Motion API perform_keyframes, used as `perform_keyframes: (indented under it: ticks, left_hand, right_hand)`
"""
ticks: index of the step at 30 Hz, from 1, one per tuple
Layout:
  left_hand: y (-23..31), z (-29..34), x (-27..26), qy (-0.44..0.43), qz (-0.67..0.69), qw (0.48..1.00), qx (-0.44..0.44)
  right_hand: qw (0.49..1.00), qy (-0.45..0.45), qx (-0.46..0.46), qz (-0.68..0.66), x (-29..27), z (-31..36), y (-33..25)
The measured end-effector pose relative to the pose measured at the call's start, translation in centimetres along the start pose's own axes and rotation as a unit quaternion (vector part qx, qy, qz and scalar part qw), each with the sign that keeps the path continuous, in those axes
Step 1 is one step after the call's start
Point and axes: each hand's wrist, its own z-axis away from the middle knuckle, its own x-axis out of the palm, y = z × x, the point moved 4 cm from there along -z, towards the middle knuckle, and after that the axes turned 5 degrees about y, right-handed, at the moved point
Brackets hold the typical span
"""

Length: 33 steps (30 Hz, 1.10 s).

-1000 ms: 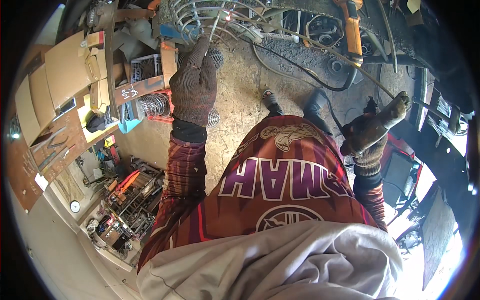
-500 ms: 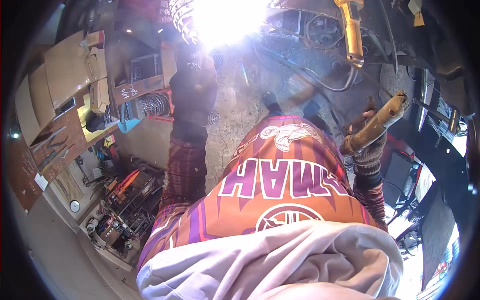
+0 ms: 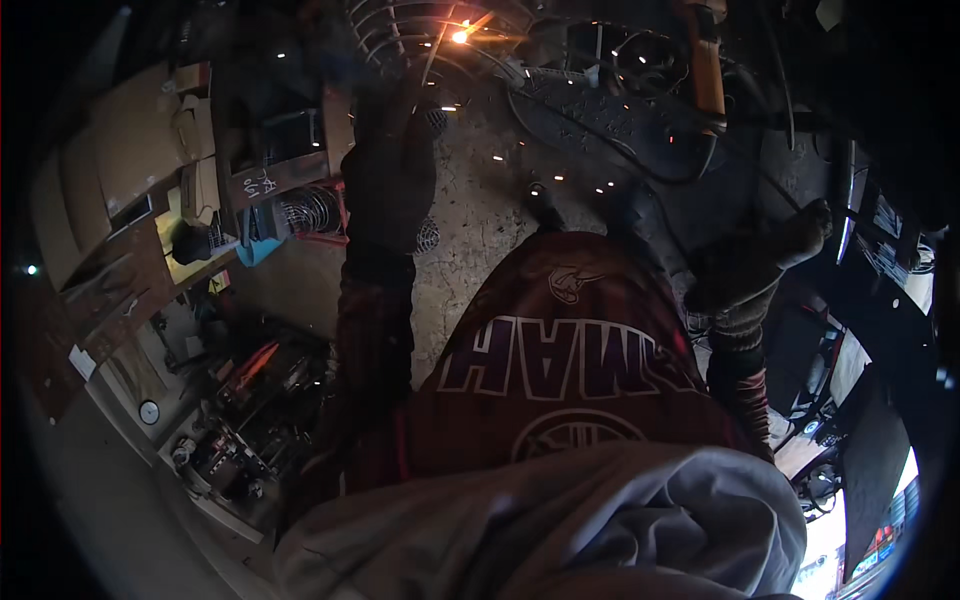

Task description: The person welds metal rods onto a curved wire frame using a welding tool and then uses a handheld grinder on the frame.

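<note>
Head view, mostly in deep shadow: at the top of the frame, left of centre, a cage of curved metal wire [image 3: 385, 28] is cut off by the upper edge, and an orange glowing spot [image 3: 460, 37] burns at its right part. Sparks [image 3: 498, 157] are scattered below and to the right of that glow, over the upper middle of the frame. The left hand [image 3: 390, 185], in a dark knitted glove, reaches up just below the wire cage; a thin straight rod [image 3: 430, 65] shows by its fingertips, but the shadow is too deep to tell whether its fingers are closed on anything. At right of centre, the right hand [image 3: 742, 296], also gloved, has its fingers wrapped round a thick tubular handle [image 3: 775, 256], which slants toward the upper right. An orange-bodied tool [image 3: 706, 75] hangs in the upper right, well apart from both hands. A dark cable [image 3: 640, 165] curves across the floor [image 3: 465, 210] beneath it. On the left lie folded cardboard [image 3: 130, 150] and, nearer the left forearm, a stack of wire coils [image 3: 310, 212] beside a light blue piece [image 3: 260, 250]. The wearer's dark red shirt [image 3: 570, 350] fills the lower centre.
</note>
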Motion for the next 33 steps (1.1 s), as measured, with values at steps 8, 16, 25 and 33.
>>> perform_keyframes:
  ticks: [8,16,25,33]
  left_hand:
    - [0.5,-0.1,-0.5,0.015,0.047,0.996,-0.08]
    - [0.3,0.2,-0.2,0.024,0.061,0.995,-0.071]
    - [-0.1,0.4,-0.5,0.052,0.03,0.998,-0.021]
    - [-0.3,0.4,-0.4,0.048,0.024,0.998,-0.025]
  right_hand:
    - [0.974,-0.047,0.13,-0.18,0.5,1.4,0.9]
    - [0.931,-0.032,0.169,-0.323,1.0,1.8,1.2]
    - [0.995,-0.052,0.086,-0.022,0.3,1.6,1.6]
    - [0.907,-0.053,0.218,-0.357,1.7,3.2,4.4]
